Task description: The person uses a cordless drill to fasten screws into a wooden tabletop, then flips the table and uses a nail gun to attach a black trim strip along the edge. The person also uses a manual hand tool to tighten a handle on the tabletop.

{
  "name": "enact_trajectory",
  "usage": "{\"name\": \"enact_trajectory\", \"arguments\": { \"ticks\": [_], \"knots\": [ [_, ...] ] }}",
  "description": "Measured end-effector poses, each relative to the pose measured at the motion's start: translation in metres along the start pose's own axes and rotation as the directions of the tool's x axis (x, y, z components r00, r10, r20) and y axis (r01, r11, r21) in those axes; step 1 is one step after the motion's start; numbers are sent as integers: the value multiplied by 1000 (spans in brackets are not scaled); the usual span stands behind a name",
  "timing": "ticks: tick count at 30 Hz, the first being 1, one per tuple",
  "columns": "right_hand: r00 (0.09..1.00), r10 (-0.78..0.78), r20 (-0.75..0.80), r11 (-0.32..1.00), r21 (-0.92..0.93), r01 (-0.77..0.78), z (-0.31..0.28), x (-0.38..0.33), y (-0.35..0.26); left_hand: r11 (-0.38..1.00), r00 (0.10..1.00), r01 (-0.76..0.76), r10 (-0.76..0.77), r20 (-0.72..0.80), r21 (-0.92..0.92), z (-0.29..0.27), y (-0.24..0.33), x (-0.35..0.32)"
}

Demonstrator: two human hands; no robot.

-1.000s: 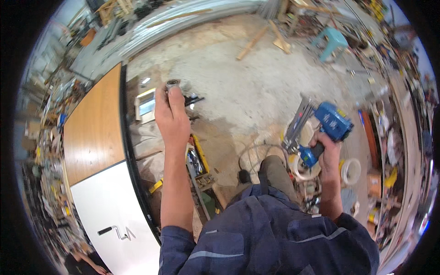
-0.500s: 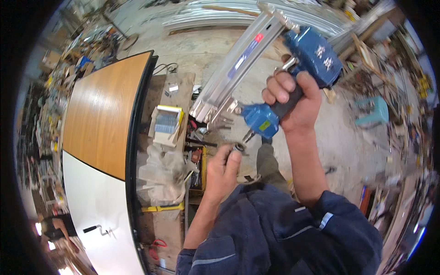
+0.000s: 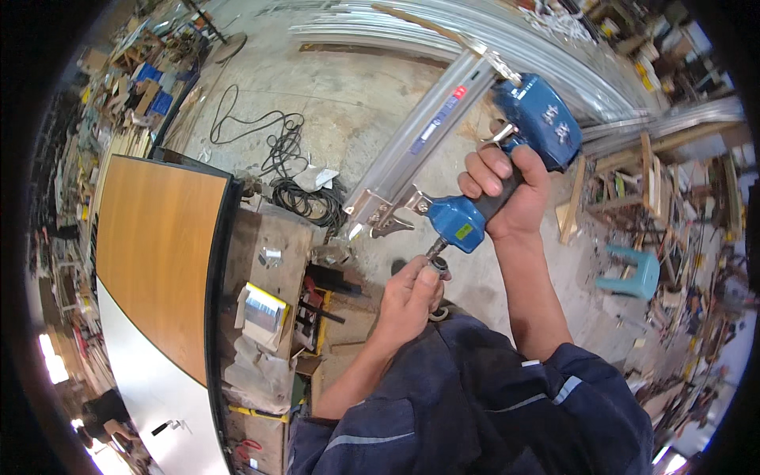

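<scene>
My right hand (image 3: 516,186) is wrapped round the dark grip of a blue air nail gun (image 3: 546,119), held up in front of my chest. Its long silver magazine (image 3: 419,131) slants down to the left. From the base of the grip sticks a metal air plug (image 3: 435,248). My left hand (image 3: 412,299) is closed on a metal air hose coupler (image 3: 438,267), whose ring shows past the thumb. Coupler and plug meet or nearly meet; I cannot tell if they are joined. A short bit of hose shows below the left fingers.
On the left, a wood-and-white panel (image 3: 162,261) lies beside a cluttered bench (image 3: 273,237) bearing an open yellow-and-white box (image 3: 263,313). Black hose (image 3: 305,198) coils on the floor. Metal profiles (image 3: 380,39) are stacked at the far side. A teal stool (image 3: 629,271) stands at right.
My left hand has moved up and right, bringing the coupler to the plug. The nail gun stays at nearly the same place. The view has shifted, with more floor and hose showing.
</scene>
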State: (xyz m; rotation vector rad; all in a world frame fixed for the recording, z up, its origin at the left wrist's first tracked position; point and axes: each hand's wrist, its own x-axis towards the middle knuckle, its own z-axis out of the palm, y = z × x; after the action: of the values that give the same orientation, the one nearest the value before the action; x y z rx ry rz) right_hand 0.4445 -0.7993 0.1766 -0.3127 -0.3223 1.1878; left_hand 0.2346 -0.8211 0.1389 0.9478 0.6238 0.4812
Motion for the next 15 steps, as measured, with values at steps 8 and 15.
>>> {"name": "enact_trajectory", "arguments": {
  "ticks": [8,15],
  "knots": [
    [996,80,29,991,-113,-76,-18,205,1,979,999,-25,31,26,-203,-74,53,182],
    [987,159,-1,980,-122,-158,-8,381,44,958,997,-38,18,-72,-286,-149,151,296]
  ]
}}
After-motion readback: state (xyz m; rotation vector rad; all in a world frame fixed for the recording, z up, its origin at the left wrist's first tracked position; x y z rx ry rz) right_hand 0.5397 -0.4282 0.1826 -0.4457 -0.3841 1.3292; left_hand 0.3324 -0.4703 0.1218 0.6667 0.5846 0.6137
